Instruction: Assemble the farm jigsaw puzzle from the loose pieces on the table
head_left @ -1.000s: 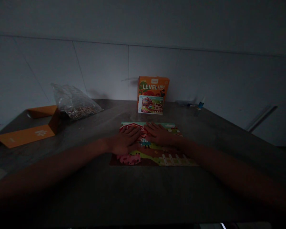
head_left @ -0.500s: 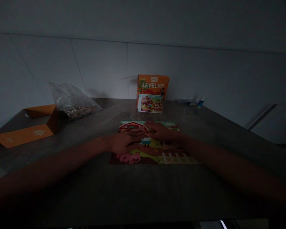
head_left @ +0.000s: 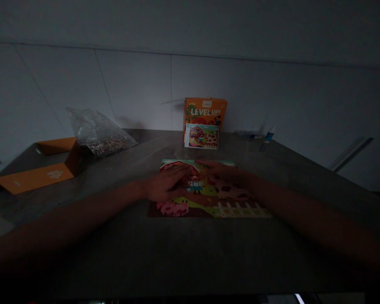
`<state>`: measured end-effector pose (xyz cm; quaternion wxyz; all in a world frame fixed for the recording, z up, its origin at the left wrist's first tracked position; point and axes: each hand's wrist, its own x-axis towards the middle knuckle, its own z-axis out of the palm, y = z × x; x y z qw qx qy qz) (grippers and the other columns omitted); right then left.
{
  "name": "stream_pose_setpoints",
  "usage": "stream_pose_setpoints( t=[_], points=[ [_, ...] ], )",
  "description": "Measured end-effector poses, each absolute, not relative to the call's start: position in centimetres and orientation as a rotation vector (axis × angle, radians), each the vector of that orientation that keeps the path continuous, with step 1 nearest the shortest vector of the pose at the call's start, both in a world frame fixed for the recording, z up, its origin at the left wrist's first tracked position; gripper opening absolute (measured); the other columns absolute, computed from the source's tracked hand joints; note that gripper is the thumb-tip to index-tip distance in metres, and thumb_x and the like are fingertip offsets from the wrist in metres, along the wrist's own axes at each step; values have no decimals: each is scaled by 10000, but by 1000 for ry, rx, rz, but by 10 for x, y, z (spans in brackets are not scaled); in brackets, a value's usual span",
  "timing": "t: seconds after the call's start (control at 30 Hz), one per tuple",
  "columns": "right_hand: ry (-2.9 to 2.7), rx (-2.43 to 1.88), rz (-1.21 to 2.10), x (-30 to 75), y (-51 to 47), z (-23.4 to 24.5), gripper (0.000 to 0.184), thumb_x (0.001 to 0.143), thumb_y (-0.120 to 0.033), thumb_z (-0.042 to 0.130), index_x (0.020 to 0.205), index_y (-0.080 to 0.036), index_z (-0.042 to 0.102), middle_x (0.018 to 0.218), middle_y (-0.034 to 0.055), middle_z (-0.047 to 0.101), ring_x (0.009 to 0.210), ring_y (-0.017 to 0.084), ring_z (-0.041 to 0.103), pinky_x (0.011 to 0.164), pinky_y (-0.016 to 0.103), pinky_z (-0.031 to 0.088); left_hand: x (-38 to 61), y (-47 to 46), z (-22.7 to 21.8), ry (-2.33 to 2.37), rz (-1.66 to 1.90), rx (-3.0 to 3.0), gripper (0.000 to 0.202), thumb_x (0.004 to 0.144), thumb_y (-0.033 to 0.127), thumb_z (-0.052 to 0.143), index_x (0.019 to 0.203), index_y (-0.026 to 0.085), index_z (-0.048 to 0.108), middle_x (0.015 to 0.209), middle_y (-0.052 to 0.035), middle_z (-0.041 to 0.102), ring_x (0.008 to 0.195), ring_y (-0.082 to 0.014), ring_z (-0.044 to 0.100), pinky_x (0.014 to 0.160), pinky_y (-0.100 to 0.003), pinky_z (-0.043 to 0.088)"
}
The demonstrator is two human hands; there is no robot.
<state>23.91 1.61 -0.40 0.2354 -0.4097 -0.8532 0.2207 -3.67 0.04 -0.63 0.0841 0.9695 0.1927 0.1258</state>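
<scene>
A farm-scene jigsaw puzzle lies flat on the grey table in front of me, showing a red barn, a pink pig, a spotted cow and a white fence. On its left part rests my left hand, fingers stretched over the barn. My right hand lies across the upper right part, palm down with fingers extended, covering some of the picture. Neither hand grips anything. The light is dim, and finger detail is partly lost.
Behind the puzzle stands an orange "LEVEL UP!" box, with a small picture card leaning on it. To the left are an open orange box part and a clear plastic bag of small pieces. A small blue-capped item sits back right.
Both hands have shifted slightly over the puzzle; more of the cow and farmer shows between them. The whole view has moved a little.
</scene>
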Motion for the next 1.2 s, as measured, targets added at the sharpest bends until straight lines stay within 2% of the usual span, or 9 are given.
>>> stream_pose_setpoints(
  t=[0.07, 0.13, 0.2, 0.27, 0.5, 0.67, 0.87, 1.03, 1.2],
  points=[
    [-2289, -1157, 720, 240, 18, -2, 449, 938, -307, 468, 1331, -122, 579, 1350, 117, 611, 1112, 223, 643, 885, 308, 521, -38, 0, -7, 659, 422, 2872, 685, 957, 443, 505, 1503, 104, 268, 1555, -208, 325, 1454, -301, 298, 1186, -494, 306],
    [-2269, -1227, 827, 241, 21, -4, 533, 878, -282, 552, 1394, -151, 522, 1450, 139, 513, 1196, 269, 596, 924, 359, 494, -37, 1, -7, 587, 436, 2907, 538, 969, 408, 486, 1435, 161, 384, 1541, -166, 361, 1457, -290, 289, 1191, -497, 295],
    [-2265, -1279, 891, 240, 22, -5, 746, 742, -225, 671, 1454, -175, 454, 1515, 147, 432, 1260, 306, 546, 983, 390, 482, -35, 1, -5, 493, 416, 2946, 381, 982, 363, 464, 1325, 202, 504, 1535, -125, 379, 1457, -278, 288, 1200, -493, 278],
    [-2263, -1315, 939, 238, 20, -6, 859, 697, -206, 676, 1503, -203, 382, 1541, 131, 397, 1283, 314, 529, 1008, 418, 499, -34, 2, -4, 462, 408, 2955, 334, 987, 344, 460, 1279, 205, 541, 1536, -118, 379, 1444, -272, 312, 1194, -484, 291],
    [-2407, -1395, 793, 232, 9, 6, 881, 694, -252, 593, 1533, -183, 331, 1582, 73, 330, 1408, 311, 385, 1124, 419, 419, -35, 3, -5, 428, 384, 2985, 417, 1004, 352, 428, 1396, 219, 479, 1569, -110, 340, 1463, -266, 285, 1203, -483, 257],
    [-2417, -1396, 797, 229, 12, 4, 897, 684, -254, 577, 1541, -202, 319, 1553, 74, 385, 1342, 314, 470, 1071, 432, 473, -33, -3, 0, 471, 147, 2981, 505, 1028, 327, 325, 1522, 224, 312, 1593, -63, 307, 1505, -260, 171, 1230, -526, 119],
    [-2392, -1473, 816, 231, 17, 1, 868, 721, -235, 585, 1545, -215, 314, 1505, 62, 463, 1214, 299, 580, 930, 365, 567, -27, -10, 6, 509, -41, 2972, 545, 1022, 296, 282, 1559, 250, 195, 1626, -17, 200, 1517, -255, 92, 1224, -552, 63],
    [-2417, -1414, 808, 231, 19, 0, 851, 738, -275, 612, 1536, -206, 324, 1555, 66, 385, 1324, 297, 489, 1035, 381, 506, -25, -9, 4, 509, -21, 2968, 553, 1018, 284, 310, 1559, 250, 201, 1627, -19, 194, 1519, -249, 82, 1227, -517, 96],
    [-2405, -1419, 857, 227, 22, 2, 869, 717, -217, 637, 1530, -168, 335, 1533, 94, 419, 1316, 295, 499, 1035, 359, 502, -24, -9, 5, 490, 30, 2943, 546, 1005, 266, 349, 1544, 261, 259, 1609, -16, 259, 1513, -260, 127, 1225, -520, 124]
  ],
)
